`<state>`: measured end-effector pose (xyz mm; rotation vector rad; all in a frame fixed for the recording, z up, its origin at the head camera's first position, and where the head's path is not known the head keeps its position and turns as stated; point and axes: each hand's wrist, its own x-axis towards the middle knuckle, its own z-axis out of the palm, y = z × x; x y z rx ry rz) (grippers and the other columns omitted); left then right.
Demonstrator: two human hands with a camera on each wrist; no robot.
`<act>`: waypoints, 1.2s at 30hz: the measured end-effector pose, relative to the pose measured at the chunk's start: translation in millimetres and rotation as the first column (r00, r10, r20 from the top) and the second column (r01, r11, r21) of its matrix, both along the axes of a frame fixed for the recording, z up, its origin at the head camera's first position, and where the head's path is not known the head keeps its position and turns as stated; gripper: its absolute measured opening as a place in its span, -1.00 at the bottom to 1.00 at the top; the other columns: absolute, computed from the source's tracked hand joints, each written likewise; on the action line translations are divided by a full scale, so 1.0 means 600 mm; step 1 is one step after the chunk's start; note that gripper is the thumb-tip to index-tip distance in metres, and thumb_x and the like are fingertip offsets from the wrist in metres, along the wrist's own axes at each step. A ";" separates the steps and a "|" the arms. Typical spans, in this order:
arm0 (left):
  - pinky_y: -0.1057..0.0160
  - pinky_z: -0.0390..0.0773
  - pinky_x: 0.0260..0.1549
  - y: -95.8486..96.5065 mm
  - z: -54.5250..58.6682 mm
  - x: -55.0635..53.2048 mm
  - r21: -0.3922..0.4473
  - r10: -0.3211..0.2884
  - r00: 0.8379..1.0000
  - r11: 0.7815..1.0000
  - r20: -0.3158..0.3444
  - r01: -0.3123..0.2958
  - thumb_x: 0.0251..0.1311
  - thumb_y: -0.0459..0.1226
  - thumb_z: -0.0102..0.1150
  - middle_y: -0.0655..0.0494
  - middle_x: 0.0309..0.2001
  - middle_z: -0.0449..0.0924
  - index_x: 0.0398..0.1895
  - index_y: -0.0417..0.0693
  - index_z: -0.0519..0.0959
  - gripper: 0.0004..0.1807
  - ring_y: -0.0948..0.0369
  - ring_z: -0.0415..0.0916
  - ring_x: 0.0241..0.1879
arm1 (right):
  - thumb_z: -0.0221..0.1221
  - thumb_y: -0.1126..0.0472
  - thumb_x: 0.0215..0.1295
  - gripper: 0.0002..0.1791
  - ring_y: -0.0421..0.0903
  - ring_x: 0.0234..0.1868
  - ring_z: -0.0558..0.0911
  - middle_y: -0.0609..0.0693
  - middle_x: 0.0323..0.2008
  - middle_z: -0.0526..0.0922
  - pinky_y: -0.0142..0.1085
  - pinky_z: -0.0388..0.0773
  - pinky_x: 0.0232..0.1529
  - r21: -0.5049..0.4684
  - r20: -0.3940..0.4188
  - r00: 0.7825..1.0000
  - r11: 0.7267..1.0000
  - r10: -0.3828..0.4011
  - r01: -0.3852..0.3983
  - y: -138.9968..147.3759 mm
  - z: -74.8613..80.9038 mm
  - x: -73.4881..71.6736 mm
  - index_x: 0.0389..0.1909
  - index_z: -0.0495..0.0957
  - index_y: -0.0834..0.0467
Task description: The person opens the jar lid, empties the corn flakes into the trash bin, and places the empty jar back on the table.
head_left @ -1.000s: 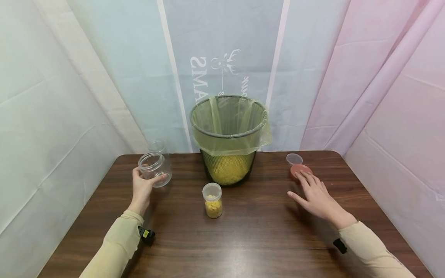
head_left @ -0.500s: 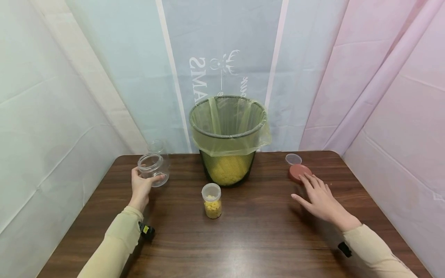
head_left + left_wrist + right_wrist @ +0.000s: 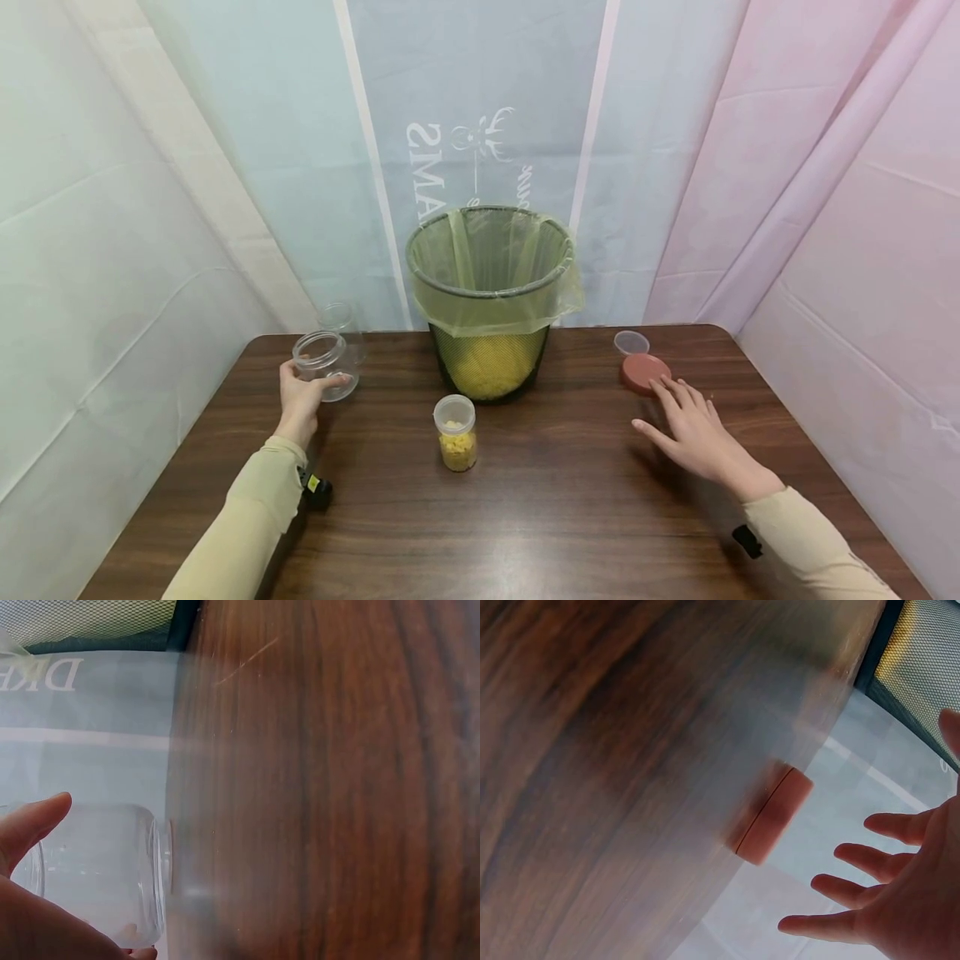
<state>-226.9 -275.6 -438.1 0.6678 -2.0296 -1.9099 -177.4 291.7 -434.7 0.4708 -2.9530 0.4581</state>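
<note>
Centrally, nearest on the table (image 3: 480, 542), a tub (image 3: 457, 446) of yellow bits stood upright, presumably so that nothing spilled; whether it was capped could not be told. The right hand (image 3: 697, 435) hung above the wood, its fingers straight and fanned apart, holding nothing, with a gap showing between them and the red lid (image 3: 642, 372), which lay flat just ahead, probably for easy reach. The left hand (image 3: 300, 406) clamped the jar (image 3: 330, 362) between thumb and fingers, below its threaded mouth, a grip that likely kept it upright and the mouth uncovered; its base was at or just over the table. Farther off, the bin (image 3: 489, 294) stood between the arms, its bag (image 3: 468, 316) turned over the rim, seemingly to stop it sagging inward. A clear disc (image 3: 631, 342) lay behind the red lid, another jar (image 3: 341, 320) stood behind the held one, perhaps to save room, and a cloth (image 3: 480, 75) hung behind all.
</note>
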 end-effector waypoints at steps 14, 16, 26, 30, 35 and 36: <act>0.05 0.20 0.31 -0.011 -0.008 -0.006 -0.013 -0.020 0.999 1.000 0.030 0.020 -0.13 -0.50 0.37 -0.06 0.37 0.01 0.40 -0.08 -0.07 0.05 0.02 0.09 0.33 | 0.06 -0.24 0.28 -0.10 0.45 0.32 0.07 0.41 0.33 0.14 0.44 0.01 0.13 -0.012 -0.019 1.000 1.000 -0.017 0.017 0.012 -0.003 0.003 0.37 0.11 0.37; 0.04 0.19 0.32 -0.011 -0.008 -0.007 -0.012 -0.025 0.999 1.000 0.032 0.025 -0.13 -0.49 0.37 -0.07 0.38 0.00 0.40 -0.08 -0.08 0.05 0.01 0.08 0.34 | 0.07 -0.23 0.28 -0.10 0.45 0.32 0.07 0.41 0.33 0.14 0.44 0.01 0.12 -0.013 -0.019 1.000 1.000 -0.019 0.019 0.012 -0.003 0.004 0.37 0.12 0.36; 0.05 0.17 0.33 -0.013 -0.013 -0.009 -0.056 -0.022 1.000 0.998 0.014 0.023 -0.20 -0.53 0.40 -0.09 0.40 0.04 0.38 -0.13 0.00 0.05 0.01 0.04 0.36 | 0.07 -0.22 0.29 -0.10 0.45 0.33 0.06 0.40 0.34 0.12 0.44 -0.01 0.14 -0.016 -0.005 1.000 1.000 -0.021 0.020 0.013 0.000 0.006 0.38 0.10 0.36; 0.06 0.17 0.33 -0.012 -0.014 -0.009 -0.068 -0.018 1.000 0.997 0.011 0.018 -0.20 -0.53 0.40 -0.11 0.40 0.05 0.38 -0.13 0.01 0.04 0.02 0.04 0.36 | 0.07 -0.22 0.28 -0.10 0.45 0.33 0.06 0.40 0.34 0.12 0.44 -0.01 0.13 -0.018 -0.010 1.000 1.000 -0.021 0.021 0.015 -0.002 0.005 0.37 0.11 0.37; 0.04 0.16 0.33 -0.013 -0.017 -0.009 -0.086 -0.018 1.000 0.996 0.021 0.019 -0.18 -0.50 0.40 -0.10 0.39 0.05 0.38 -0.11 0.01 0.03 0.01 0.04 0.36 | 0.07 -0.22 0.28 -0.11 0.45 0.33 0.06 0.40 0.34 0.11 0.45 -0.01 0.12 -0.026 -0.011 1.000 1.000 -0.018 0.018 0.016 -0.003 0.006 0.38 0.10 0.35; 0.03 0.16 0.32 -0.013 -0.018 -0.009 -0.092 -0.020 1.000 0.996 0.024 0.022 -0.17 -0.49 0.40 -0.10 0.39 0.05 0.39 -0.10 0.00 0.03 0.01 0.04 0.36 | 0.07 -0.22 0.29 -0.11 0.45 0.33 0.06 0.40 0.34 0.12 0.45 -0.01 0.12 -0.025 -0.012 1.000 1.000 -0.018 0.018 0.016 -0.002 0.006 0.37 0.11 0.36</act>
